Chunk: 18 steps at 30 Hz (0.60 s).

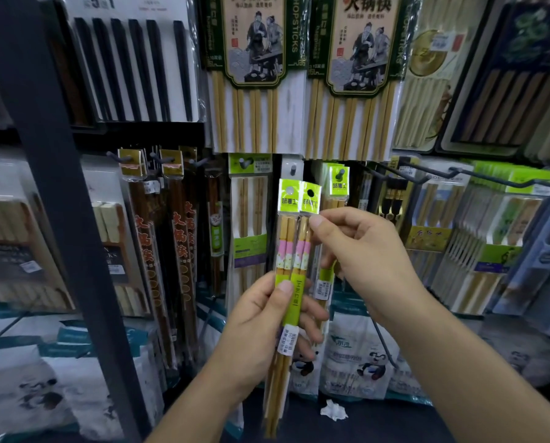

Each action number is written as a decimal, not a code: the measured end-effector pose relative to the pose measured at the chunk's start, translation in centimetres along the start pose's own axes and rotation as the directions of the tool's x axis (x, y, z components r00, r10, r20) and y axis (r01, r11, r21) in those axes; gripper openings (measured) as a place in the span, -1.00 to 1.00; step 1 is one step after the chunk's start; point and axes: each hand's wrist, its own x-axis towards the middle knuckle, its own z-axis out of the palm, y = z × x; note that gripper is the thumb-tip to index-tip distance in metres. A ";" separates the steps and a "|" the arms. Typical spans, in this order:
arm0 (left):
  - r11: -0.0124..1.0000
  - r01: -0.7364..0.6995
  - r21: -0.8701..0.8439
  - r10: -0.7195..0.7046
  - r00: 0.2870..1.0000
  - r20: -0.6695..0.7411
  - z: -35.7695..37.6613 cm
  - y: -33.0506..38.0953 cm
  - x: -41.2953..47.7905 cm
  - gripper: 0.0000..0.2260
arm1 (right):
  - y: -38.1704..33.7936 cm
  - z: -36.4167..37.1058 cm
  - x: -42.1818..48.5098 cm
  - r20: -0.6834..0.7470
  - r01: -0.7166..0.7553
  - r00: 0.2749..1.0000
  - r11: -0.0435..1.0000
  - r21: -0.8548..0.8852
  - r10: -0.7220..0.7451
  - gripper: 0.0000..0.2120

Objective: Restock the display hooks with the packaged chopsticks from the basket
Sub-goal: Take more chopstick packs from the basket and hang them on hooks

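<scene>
A left hand (260, 318) grips two packs (288, 238) of chopsticks at mid-length, thumb across the green label, while the right hand (363, 251) pinches the top of the right-hand pack just under its green header, in front of a shop display wall. The packs stand upright, side by side and touching, close before the hooks; the basket is out of view. Just behind and to the right, a matching pack (339, 190) hangs on a hook (341, 173), the likely target. To hang one well, the right hand should probably peel a single pack away, hold it upright, line its punched hole (311, 193) with the hook tip and slide it straight back, label outward. The left hand should hold the other pack clear, since neighbouring packs crowd the row and a tilted header could snag or miss.
</scene>
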 end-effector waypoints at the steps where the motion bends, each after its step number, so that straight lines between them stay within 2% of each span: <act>1: 1.000 0.003 -0.007 -0.003 1.000 0.007 0.1 0.0 0.0 -0.65 | 0.0 -0.1 0.0 0.019 0.002 1.000 1.000 0.024 -0.003 -0.87; 4: 1.000 0.004 0.004 -0.004 1.000 0.001 0.1 -0.3 0.1 -0.74 | -0.2 -0.2 0.1 0.033 0.025 0.999 0.995 0.097 -0.029 -0.84; 7: 0.995 -0.006 0.097 0.013 0.997 -0.075 0.0 -0.6 0.3 -0.70 | -0.6 -0.4 0.7 -0.065 0.034 0.998 0.988 0.148 -0.024 -0.70; 10: 0.993 -0.023 0.115 0.037 0.993 -0.114 -0.4 -1.1 0.4 -0.69 | -0.6 -0.9 1.5 -0.181 0.073 0.982 0.995 0.071 -0.059 -0.67; 18: 0.984 -0.011 0.179 0.037 0.989 -0.146 -0.5 -1.1 0.5 -0.73 | 0.0 -1.1 2.8 -0.257 0.111 0.959 0.993 -0.037 -0.117 -0.73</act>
